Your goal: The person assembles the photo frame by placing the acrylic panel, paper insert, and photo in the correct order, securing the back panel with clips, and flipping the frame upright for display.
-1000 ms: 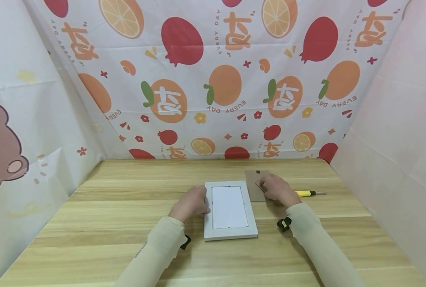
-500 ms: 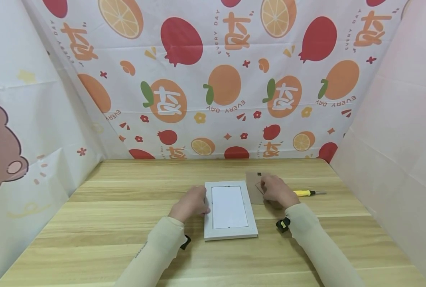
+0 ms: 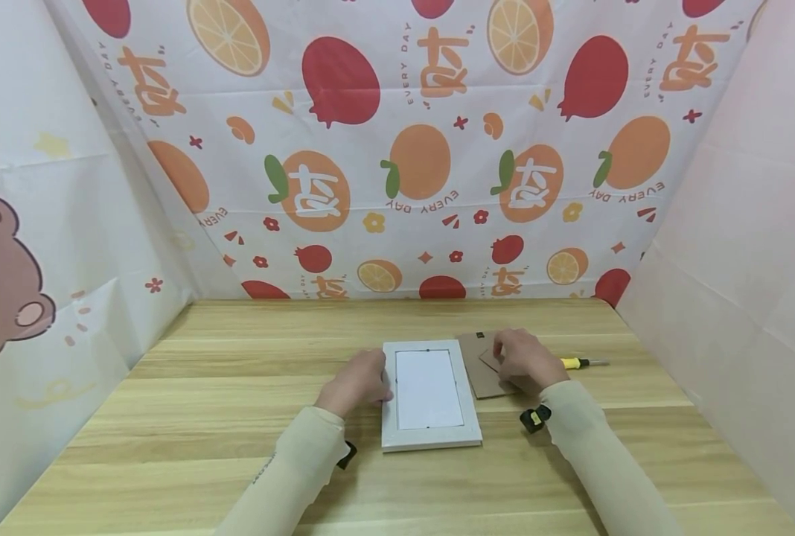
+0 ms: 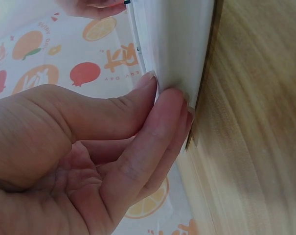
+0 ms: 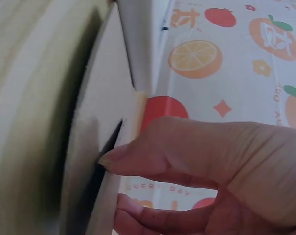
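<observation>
A white picture frame (image 3: pixel 431 438) lies face down on the table, with a white sheet (image 3: pixel 427 391) in its opening. My left hand (image 3: pixel 357 383) holds the frame's left edge; in the left wrist view the thumb is at the upper edge and the fingers press the outer side. Right beside the frame is its brown backing board (image 3: pixel 484 385), which has a hinged stand flap. My right hand (image 3: pixel 523 356) pinches this flap, thumb on one face and fingers on the other. The right wrist view shows a dark gap between the flap and the board (image 5: pixel 96 112).
A yellow-handled screwdriver (image 3: pixel 575 363) lies on the table just behind the right hand. The wooden table (image 3: pixel 250 372) meets a fruit-patterned cloth (image 3: pixel 371 149) at its back edge, and white cloths hang at both sides.
The right hand has pulled the backing board towards me along the frame's right side, turning it slightly. The left hand and the picture frame have stayed in place.
</observation>
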`<control>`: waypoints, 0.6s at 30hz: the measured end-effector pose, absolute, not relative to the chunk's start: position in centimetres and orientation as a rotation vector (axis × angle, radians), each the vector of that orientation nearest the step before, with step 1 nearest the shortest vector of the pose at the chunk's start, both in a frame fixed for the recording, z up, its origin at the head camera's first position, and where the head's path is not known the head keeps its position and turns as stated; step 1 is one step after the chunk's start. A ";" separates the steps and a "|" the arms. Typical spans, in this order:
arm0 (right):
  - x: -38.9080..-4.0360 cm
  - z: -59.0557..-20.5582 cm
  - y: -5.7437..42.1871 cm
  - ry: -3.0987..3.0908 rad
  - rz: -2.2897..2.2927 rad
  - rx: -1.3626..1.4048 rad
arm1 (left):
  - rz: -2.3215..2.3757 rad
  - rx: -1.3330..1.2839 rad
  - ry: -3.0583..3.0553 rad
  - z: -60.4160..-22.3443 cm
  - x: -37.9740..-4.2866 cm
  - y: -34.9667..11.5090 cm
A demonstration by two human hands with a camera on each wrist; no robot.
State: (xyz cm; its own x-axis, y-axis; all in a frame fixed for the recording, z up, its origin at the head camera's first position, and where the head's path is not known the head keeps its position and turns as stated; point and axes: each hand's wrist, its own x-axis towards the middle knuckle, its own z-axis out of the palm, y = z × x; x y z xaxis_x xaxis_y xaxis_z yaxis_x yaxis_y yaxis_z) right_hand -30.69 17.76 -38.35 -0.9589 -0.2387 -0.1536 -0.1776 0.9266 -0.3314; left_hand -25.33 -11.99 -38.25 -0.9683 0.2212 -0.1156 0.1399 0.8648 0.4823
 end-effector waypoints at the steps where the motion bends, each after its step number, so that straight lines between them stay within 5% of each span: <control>1: -30.6 -38.2 17.8 2.885 -0.467 -0.311 | 0.720 0.281 2.873 -38.2 -25.3 -12.0; 18: -29.9 -35.8 18.7 2.833 -0.394 -0.322 | 0.703 0.272 2.871 -38.1 -25.3 -11.8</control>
State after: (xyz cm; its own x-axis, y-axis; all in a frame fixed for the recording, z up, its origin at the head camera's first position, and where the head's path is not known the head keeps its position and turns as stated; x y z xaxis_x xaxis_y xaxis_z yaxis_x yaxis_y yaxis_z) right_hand -29.92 18.70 -35.85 -0.9408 -0.2522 -0.2264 -0.1809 0.9386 -0.2937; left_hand -25.27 -11.85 -38.13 -0.9683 0.2170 -0.1237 0.1352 0.8718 0.4708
